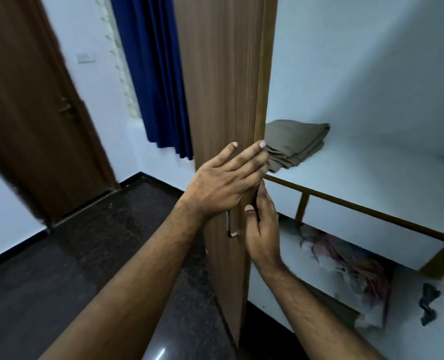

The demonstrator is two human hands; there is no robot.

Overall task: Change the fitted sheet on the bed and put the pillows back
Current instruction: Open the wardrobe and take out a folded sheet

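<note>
A folded brown sheet [296, 144] lies on the white upper shelf [371, 172] of an open wardrobe. The wooden wardrobe door [220, 87] stands edge-on in front of me. My left hand [223, 183] lies flat on the door face, fingers straight, fingertips at the door's edge just short of the sheet. Below it, my right hand [265, 235] holds the door's edge, thumb on the front and fingers behind it. No bed or pillows are in view.
A metal handle [231, 227] sits on the wardrobe door below my left hand. On the lower shelf lie a patterned cloth [350, 271] and a small dark cloth [428, 302]. A blue curtain [153, 74] and a brown room door [28, 113] are to the left, above the dark floor [85, 255].
</note>
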